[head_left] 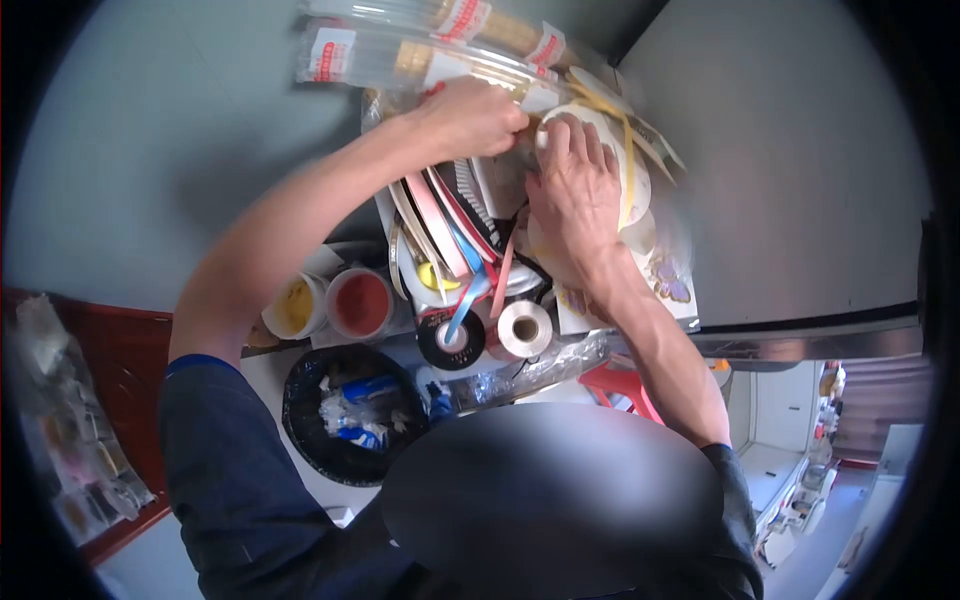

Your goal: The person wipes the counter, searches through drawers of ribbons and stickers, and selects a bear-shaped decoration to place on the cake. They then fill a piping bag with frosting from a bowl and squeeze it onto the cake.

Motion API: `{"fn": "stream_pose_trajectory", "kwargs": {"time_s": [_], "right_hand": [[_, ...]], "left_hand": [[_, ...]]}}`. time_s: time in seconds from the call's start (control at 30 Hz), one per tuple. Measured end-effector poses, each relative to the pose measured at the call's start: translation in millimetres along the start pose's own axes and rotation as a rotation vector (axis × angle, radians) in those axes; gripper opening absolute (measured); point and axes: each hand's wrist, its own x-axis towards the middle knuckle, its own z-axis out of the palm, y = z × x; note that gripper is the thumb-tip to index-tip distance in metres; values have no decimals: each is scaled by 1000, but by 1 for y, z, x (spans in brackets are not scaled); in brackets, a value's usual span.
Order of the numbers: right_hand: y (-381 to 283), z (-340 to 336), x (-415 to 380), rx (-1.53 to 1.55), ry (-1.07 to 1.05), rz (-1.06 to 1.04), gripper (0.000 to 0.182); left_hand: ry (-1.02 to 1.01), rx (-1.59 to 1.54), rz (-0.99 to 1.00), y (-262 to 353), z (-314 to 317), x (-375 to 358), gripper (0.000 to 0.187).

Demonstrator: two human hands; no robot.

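Observation:
My left hand (468, 120) is closed in a fist above the back of a heap of ribbons, in front of the long clear tubes. What its fingers hold is hidden. Close beside it, my right hand (578, 190) bends its fingers over a white rounded board (628, 185), with a yellow ribbon (628, 150) running across. Below the hands lie pink ribbon (432, 220), blue ribbon (466, 302) and red-edged strips (468, 215). A black roll (434, 345) and a white roll (525, 329) stand at the front.
Clear tubes with red-and-white labels (330, 55) lie at the back. Tubs of yellow (296, 305) and red contents (360, 303) stand at left, above a black-lined bin (300, 425) with waste. A grey panel (790, 180) rises at right. A red stool (620, 385) is below.

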Motion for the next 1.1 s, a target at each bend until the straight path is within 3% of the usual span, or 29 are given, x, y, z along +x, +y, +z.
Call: {"fn": "stream_pose_trajectory", "kwargs": {"time_s": [0.2, 0.3, 0.47, 0.6, 0.67, 0.8, 0.9, 1.03, 1.1], "right_hand": [[-3, 9, 11, -173, -18, -26, 55], [-3, 9, 12, -223, -28, -47, 52], [0, 9, 7, -116, -60, -44, 55], [2, 6, 6, -105, -36, -57, 51], [4, 6, 4, -88, -26, -63, 48], [15, -9, 13, -12, -93, -50, 41], [19, -15, 17, 50, -40, -62, 32], [17, -18, 19, 74, 2, -26, 23], [18, -17, 18, 75, 7, -20, 22]], "left_hand": [[85, 78, 126, -2, 2, 2, 13], [13, 82, 38, 3, -9, 0, 12], [-97, -181, -232, 16, -37, -11, 18], [-4, -270, -439, 19, -48, -30, 19], [-35, -230, -477, 17, -57, -44, 20], [-234, -496, -414, -6, -45, -60, 23], [-397, -379, -413, -13, -34, -50, 26], [-452, -341, -337, -13, -25, -36, 31], [-489, -264, -407, -1, -38, -27, 30]]}}
